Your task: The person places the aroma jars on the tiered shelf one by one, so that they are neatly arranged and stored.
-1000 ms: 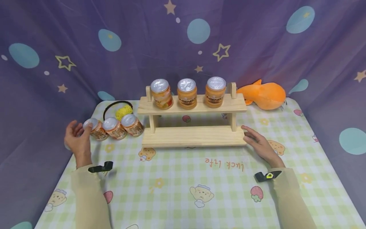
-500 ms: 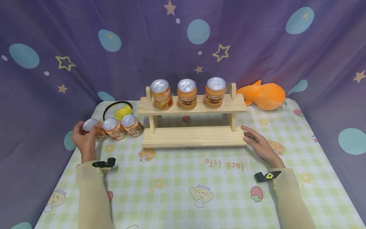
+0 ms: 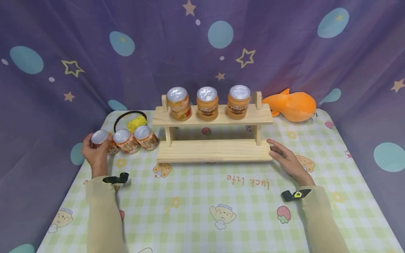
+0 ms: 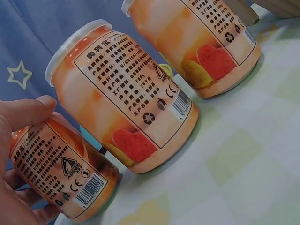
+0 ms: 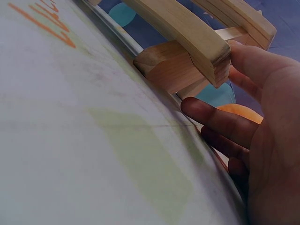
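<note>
My left hand (image 3: 96, 154) grips the leftmost can (image 4: 65, 173) in a row of three orange printed cans on the table, thumb on one side and fingers round the other. Beside it stand the middle can (image 3: 126, 142) and the right can (image 3: 146, 138), each with a pale lid. A two-tier wooden shelf (image 3: 215, 150) is at the centre, bearing three more orange cans (image 3: 207, 105) on its upper board. At the shelf's right end, my right hand (image 3: 287, 161) touches the lower board with its thumb; the other fingers extend loosely below, as the right wrist view shows.
An orange plush toy (image 3: 292, 105) lies behind the shelf on the right. Behind the row of cans is a dark hoop with a yellow ball (image 3: 137, 123). A checked cloth (image 3: 190, 211) covers the table, and a purple curtain (image 3: 152, 63) hangs around it.
My left hand has moved right and slightly forward from beside the leftmost can and closed round it. The right hand, the shelf and the other cans have stayed put.
</note>
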A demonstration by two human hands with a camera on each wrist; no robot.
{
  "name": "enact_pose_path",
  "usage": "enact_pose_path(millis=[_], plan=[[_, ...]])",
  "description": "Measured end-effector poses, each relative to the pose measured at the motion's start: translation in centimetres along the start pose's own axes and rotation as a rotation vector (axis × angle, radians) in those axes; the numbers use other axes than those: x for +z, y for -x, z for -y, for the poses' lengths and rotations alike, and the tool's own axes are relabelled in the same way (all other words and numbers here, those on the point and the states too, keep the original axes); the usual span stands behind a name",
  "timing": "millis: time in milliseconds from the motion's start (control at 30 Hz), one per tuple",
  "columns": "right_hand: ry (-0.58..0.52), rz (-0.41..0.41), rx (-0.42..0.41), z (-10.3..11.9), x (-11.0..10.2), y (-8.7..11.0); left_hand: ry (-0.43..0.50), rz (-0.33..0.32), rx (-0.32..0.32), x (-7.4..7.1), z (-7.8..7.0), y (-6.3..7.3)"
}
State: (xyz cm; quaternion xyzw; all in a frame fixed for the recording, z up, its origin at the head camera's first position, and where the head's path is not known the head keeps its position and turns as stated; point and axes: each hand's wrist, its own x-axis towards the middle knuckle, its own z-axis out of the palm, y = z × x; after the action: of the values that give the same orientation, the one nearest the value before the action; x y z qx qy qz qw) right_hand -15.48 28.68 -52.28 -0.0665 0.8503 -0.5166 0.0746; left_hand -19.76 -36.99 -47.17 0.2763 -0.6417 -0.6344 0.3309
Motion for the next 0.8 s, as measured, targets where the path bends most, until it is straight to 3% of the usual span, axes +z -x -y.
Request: enact_pose_path(millis=[200, 467, 800], plan=[[-0.006, -0.004, -0.025, -0.01, 0.03, 0.07, 0.054, -0.017, -0.039, 0.23, -0.01, 0.07], [-0.004, -0.003, -0.03, 0.0, -0.08, 0.12, 0.026, -0.041, -0.042, 0.22, -0.07, 0.1], [-0.009, -0.007, -0.03, 0.15, -0.07, 0.06, 0.081, -0.067, -0.072, -0.2, -0.18, -0.01]])
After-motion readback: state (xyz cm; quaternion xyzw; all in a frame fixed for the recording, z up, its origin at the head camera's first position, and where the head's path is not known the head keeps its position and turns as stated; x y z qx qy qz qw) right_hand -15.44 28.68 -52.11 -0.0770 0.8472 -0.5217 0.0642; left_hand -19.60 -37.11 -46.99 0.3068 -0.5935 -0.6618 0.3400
